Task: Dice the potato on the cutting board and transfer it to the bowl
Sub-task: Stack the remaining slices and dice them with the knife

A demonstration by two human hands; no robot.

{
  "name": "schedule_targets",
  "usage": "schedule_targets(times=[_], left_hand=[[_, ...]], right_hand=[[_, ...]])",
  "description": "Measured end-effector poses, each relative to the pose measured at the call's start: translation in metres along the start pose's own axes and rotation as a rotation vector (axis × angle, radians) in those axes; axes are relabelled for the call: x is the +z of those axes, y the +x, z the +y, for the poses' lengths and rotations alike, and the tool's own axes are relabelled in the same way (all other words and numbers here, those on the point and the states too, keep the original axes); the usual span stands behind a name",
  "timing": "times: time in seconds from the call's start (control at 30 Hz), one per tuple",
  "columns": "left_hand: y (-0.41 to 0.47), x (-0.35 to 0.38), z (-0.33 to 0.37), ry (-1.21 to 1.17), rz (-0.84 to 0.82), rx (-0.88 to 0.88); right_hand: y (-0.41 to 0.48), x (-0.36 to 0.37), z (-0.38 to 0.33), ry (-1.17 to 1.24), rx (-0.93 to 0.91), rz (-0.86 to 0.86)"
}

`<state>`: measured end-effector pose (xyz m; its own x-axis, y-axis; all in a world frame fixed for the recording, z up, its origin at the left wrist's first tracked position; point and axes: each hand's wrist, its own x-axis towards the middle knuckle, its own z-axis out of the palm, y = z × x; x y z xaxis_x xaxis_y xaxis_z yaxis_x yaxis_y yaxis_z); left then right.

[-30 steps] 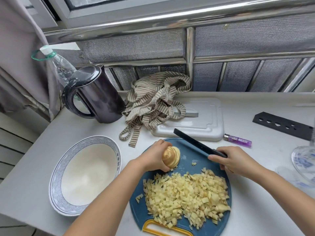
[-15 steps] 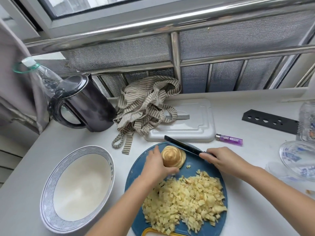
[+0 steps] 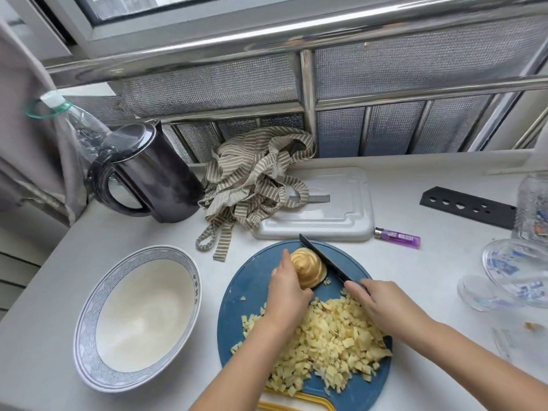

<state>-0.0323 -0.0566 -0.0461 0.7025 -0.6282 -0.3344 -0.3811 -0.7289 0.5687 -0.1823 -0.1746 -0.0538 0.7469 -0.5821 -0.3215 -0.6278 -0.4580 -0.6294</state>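
Worktop (image 3: 415, 277): white, bearing round blue plastic cutting board (image 3: 246, 292).
Yellow potato stub (image 3: 310, 269), far on board: firm, slick I judge; left hand (image 3: 289, 298) clamps it.
Black knife (image 3: 323, 259): my right hand (image 3: 382, 304) grips its handle.

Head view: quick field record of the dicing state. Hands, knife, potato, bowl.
left hand: holds the potato piece on the cutting board
right hand: grips the knife by its handle
knife: blade against the potato piece's right side, tip pointing away
diced potato: piled on the near half of the cutting board
bowl: left of the cutting board, no potato in it
stage: dicing unfinished, transfer not begun
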Motion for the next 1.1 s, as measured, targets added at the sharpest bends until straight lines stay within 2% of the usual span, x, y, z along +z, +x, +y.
schedule_targets(times=[0.17,0.23,0.33,0.5,0.63,0.9,1.1], left_hand=[[0.001,0.000,0.005,-0.056,-0.008,0.030],[0.003,-0.001,0.006,-0.008,0.006,0.056],[0.010,-0.005,0.003,0.060,0.004,0.113],[0.013,-0.010,-0.007,0.029,-0.063,0.243],[0.006,0.002,-0.013,0.048,0.049,0.308],[0.007,0.021,-0.013,0.144,0.234,0.295],[0.012,0.023,-0.014,0.172,0.263,0.254]], right_hand=[[-0.001,-0.013,-0.008,-0.044,0.007,-0.061],[0.004,-0.029,-0.013,-0.083,-0.004,-0.101],[0.018,-0.050,-0.016,-0.144,-0.030,-0.097],[0.031,-0.046,-0.014,-0.146,-0.059,-0.122],[0.025,-0.034,-0.014,-0.136,-0.051,-0.131],[0.019,-0.040,-0.034,-0.264,-0.069,-0.056],[0.018,-0.044,-0.033,-0.308,-0.087,-0.112]])
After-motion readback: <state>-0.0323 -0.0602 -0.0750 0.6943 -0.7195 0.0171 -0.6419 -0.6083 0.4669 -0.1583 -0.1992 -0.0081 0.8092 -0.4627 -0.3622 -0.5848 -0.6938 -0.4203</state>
